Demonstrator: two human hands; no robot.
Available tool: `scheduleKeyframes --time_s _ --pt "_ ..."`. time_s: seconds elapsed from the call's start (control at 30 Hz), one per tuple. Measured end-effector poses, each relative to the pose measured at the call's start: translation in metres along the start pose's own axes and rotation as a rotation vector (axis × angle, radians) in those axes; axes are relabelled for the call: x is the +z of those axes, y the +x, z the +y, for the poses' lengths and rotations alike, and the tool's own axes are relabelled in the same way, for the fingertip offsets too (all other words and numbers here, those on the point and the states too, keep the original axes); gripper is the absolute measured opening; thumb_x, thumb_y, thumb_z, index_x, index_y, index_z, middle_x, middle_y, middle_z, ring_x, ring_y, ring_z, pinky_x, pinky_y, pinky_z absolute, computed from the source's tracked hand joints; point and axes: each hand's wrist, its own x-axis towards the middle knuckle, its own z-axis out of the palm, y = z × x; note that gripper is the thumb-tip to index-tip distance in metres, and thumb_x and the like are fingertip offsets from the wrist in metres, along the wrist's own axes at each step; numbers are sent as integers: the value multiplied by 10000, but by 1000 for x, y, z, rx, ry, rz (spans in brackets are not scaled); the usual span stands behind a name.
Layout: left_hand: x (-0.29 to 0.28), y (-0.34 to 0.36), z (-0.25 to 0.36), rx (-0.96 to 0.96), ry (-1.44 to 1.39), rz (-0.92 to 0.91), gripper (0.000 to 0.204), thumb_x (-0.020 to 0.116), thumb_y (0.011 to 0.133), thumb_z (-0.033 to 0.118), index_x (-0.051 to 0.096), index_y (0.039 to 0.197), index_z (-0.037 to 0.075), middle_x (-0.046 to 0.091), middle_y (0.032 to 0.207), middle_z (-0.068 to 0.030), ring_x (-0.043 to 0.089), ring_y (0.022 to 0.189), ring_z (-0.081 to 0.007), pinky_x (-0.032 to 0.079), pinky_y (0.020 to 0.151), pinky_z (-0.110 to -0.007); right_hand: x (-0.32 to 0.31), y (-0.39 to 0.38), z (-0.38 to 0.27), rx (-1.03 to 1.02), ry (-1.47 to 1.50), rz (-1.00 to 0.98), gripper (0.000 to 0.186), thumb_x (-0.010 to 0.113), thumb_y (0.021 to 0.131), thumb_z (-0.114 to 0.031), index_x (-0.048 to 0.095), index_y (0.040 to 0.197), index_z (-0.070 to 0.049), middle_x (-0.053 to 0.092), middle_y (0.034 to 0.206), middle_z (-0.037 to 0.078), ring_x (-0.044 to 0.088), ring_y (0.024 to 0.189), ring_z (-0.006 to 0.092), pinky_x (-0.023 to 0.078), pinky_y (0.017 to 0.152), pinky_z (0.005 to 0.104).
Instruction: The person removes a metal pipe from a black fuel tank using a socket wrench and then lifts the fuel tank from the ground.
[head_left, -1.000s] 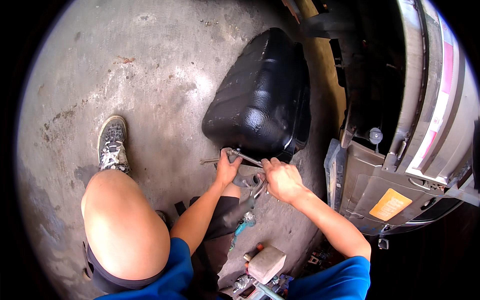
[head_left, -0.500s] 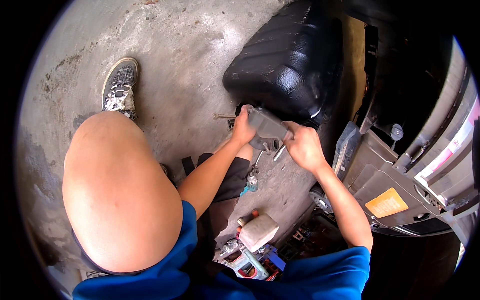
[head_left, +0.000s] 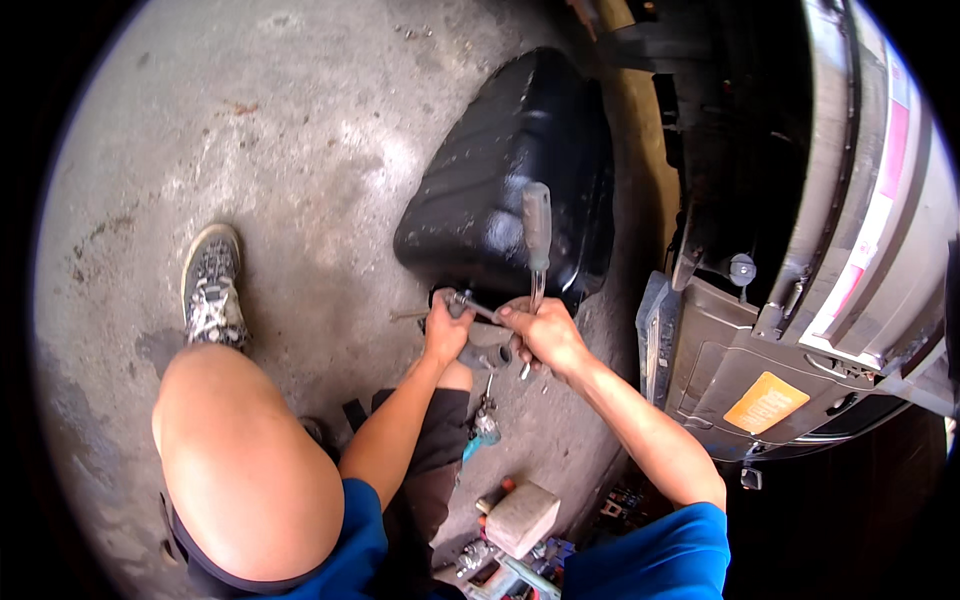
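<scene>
My right hand (head_left: 548,338) is closed round a large screwdriver (head_left: 537,222) with a translucent grey handle. The handle points away from me over a black tank (head_left: 480,190), and part of the shaft is hidden in the fist. A short metal rod-like tool (head_left: 482,311) runs between my two hands, its right end at my right fingertips. My left hand (head_left: 447,330) has its fingers wrapped round the left end of this tool, beside the tank's near corner. Just below the hands is a curved grey pipe (head_left: 486,355) with an open end.
A wrench (head_left: 407,315) shows left of my left hand. A spray gun-like tool (head_left: 485,425) lies on the concrete floor. Nearer me are a pale block (head_left: 522,518) and several tools. A vehicle's brown panel (head_left: 735,370) with an orange label stands at right.
The screwdriver handle, a grey blur between my hands before, now stands up from my right fist. The view has shifted, and the rod-like tool now shows between my hands.
</scene>
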Motion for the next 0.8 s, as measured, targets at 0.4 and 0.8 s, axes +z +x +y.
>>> scheduleKeyframes --time_s 0.4,0.8 --pt "17 11 0 -160 -470 -192 381 770 799 109 574 1108 0 659 959 -63 619 846 -169 504 795 -313 -11 -16 9 -455 -688 141 258 609 931 -261 698 875 -25 641 722 131 654 710 234 537 656 385" --pt "13 8 15 -317 -505 -218 234 798 821 137 639 951 25 659 797 -21 605 674 -113 492 610 -284 -13 -27 12 -698 -1288 101 176 646 778 -157 685 902 -38 642 878 105 630 851 294 520 763 474"
